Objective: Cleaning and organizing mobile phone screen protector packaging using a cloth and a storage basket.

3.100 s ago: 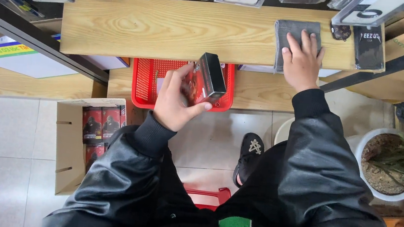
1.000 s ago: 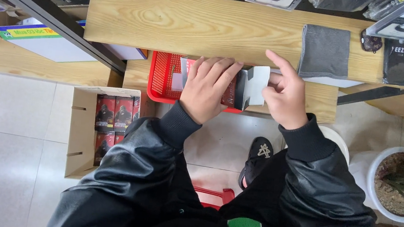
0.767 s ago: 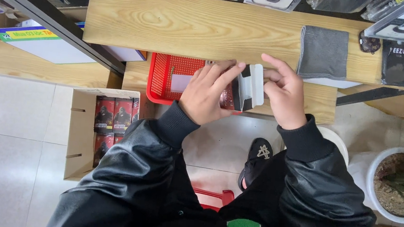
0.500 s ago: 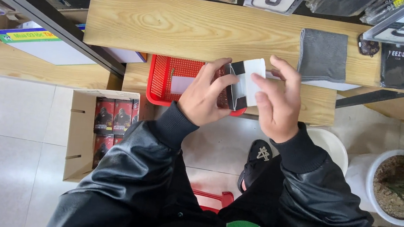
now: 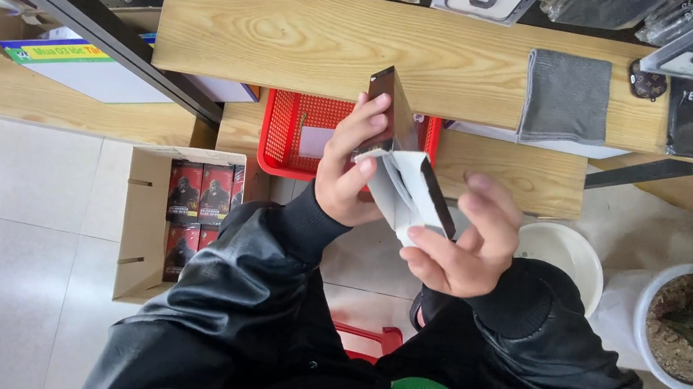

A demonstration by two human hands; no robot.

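Both hands are now sitting lower and nearer the body than a moment ago, and the small box (image 5: 406,162) is tipping up on its end, above the red basket (image 5: 283,141). The left hand (image 5: 349,169) is gripping the dark upper part with curled fingers. The right hand (image 5: 461,245) is pinching the white flap, other fingers spread loose. The flap is hanging open, so whatever is inside could be sliding out and dropping to the floor.
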